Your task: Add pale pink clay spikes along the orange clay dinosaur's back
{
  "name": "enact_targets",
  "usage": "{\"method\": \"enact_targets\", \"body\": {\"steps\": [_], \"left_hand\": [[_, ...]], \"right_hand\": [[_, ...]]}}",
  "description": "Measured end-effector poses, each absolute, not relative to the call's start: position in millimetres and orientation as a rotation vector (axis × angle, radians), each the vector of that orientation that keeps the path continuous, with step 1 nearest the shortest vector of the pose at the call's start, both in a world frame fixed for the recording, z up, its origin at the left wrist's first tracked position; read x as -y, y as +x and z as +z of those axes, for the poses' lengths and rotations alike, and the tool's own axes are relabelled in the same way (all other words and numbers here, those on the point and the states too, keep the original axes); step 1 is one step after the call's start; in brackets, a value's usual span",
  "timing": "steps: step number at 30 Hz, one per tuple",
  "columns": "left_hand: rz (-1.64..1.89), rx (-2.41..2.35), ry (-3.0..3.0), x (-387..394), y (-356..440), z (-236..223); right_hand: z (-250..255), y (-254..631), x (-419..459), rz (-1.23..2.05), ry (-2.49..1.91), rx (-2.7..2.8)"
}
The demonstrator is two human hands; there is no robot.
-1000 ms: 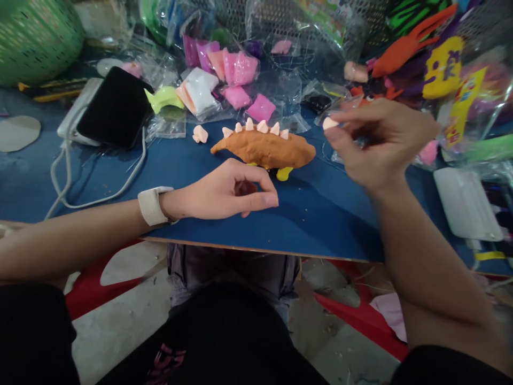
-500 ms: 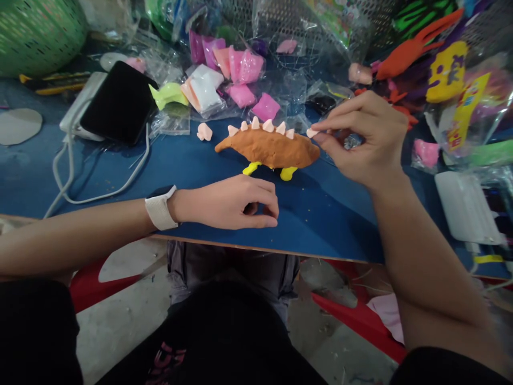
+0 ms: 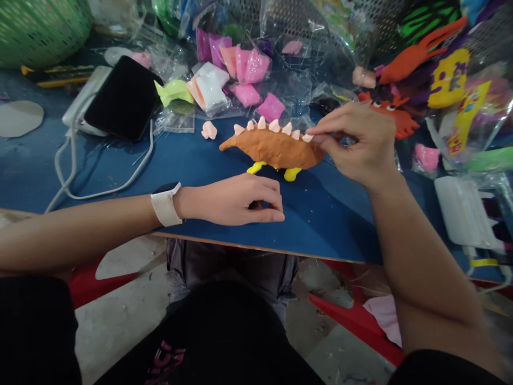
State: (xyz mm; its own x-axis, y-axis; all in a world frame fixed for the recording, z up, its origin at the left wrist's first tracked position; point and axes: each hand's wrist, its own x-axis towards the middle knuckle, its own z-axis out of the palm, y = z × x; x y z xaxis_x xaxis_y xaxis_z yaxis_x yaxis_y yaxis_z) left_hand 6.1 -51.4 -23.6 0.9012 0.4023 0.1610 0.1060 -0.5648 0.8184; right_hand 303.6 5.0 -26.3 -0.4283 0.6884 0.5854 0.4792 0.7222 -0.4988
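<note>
An orange-brown clay dinosaur (image 3: 276,147) stands on yellow clay legs (image 3: 292,174), a row of pale pink spikes (image 3: 274,126) along its back. My right hand (image 3: 352,141) pinches a small pale pink clay spike (image 3: 307,138) between thumb and forefinger, against the back at the figure's right end. In front of the figure, my left hand (image 3: 244,200) rests on the table with its fingers loosely curled towards the thumb, nothing visible in them. A pale pink clay lump (image 3: 209,130) lies left of the figure's pointed tip.
A black phone (image 3: 123,99) lies on a white device with a cable at the left. Several bagged clay pieces (image 3: 246,95) cover the back of the blue table (image 3: 320,214). A red-orange clay crab (image 3: 396,115) and a white power bank (image 3: 465,211) are at the right.
My right hand has moved slightly left and down, bringing the spike onto the dinosaur's back. My left hand keeps its place and curl. The view has shifted a little.
</note>
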Motion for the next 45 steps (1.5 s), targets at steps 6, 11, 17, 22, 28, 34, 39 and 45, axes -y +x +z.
{"method": "enact_targets", "body": {"steps": [6,11,17,22,28,34,39,45], "left_hand": [[0.408,-0.360,2.156,51,6,-24],[0.409,-0.356,2.156,51,6,-24],[0.401,-0.359,2.153,51,6,-23],[0.401,-0.353,2.147,51,6,-24],[0.397,-0.349,2.145,52,6,-23],[0.391,-0.347,2.152,52,5,-23],[0.397,-0.345,2.154,52,5,-22],[0.392,-0.350,2.159,52,6,-22]], "right_hand": [[-26,303,-7,0.316,-0.931,2.070],[-25,303,-7,0.438,-1.003,2.029],[-24,302,-4,0.468,-1.008,2.041],[-27,303,-5,0.529,-1.015,2.044],[-28,294,0,0.351,-0.978,2.000],[-27,292,2,0.286,-1.020,2.005],[-29,293,0,0.296,-0.977,1.989],[-29,290,2,0.302,-0.998,2.013]]}}
